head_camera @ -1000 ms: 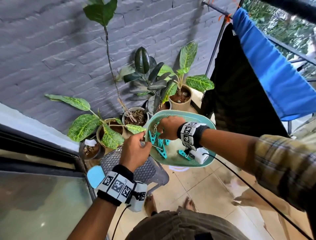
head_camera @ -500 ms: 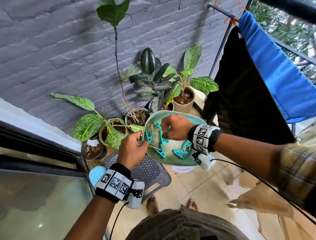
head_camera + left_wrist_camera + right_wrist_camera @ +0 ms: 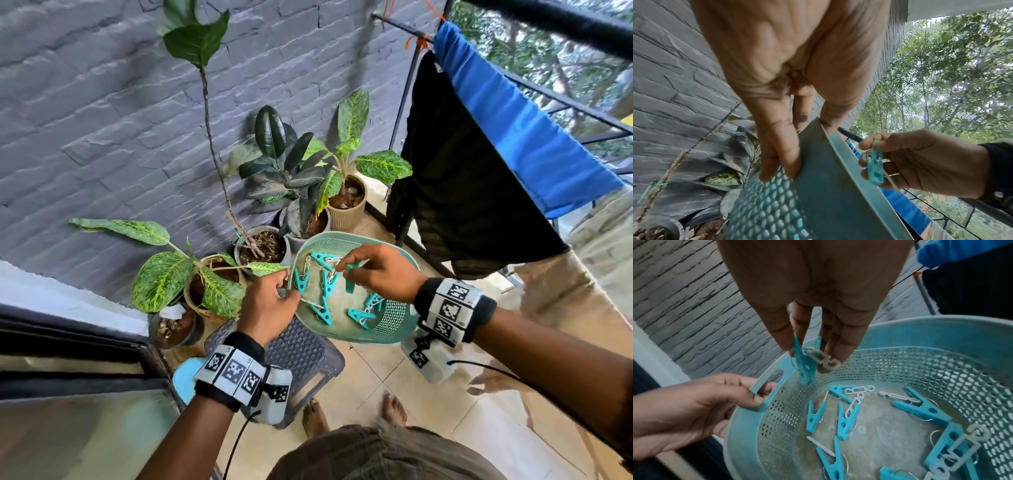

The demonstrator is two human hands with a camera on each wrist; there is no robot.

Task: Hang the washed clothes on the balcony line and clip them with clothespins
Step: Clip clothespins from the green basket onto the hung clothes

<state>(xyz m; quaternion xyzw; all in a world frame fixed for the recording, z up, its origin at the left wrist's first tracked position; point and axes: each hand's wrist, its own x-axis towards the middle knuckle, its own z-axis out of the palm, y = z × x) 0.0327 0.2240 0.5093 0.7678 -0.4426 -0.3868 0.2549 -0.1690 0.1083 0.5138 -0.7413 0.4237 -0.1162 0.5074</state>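
Note:
My left hand [image 3: 270, 308] grips the rim handle of a teal perforated basket [image 3: 394, 322], held in the air above a stool. In the right wrist view its fingers curl through the handle slot of the basket [image 3: 941, 340]. Several teal clothespins [image 3: 322, 313] with white link hooks lie on the basket floor. My right hand [image 3: 373, 270] pinches one teal clothespin [image 3: 804, 363] by its handles just above the others; the same clothespin [image 3: 875, 168] shows beside the basket rim [image 3: 849, 162]. A blue cloth [image 3: 520, 116] and a black garment [image 3: 462, 178] hang on the line at the right.
Several potted plants [image 3: 308, 178] stand along the grey brick wall [image 3: 102, 102]. A dark woven stool [image 3: 298, 353] sits below the basket, and my bare feet [image 3: 315, 418] are on the tiled floor. A black balcony railing [image 3: 565, 24] runs at top right; a window ledge is at left.
My right hand has closed on one clothespin and lifted it slightly off the basket floor. The basket has tilted and risen a little in my left hand.

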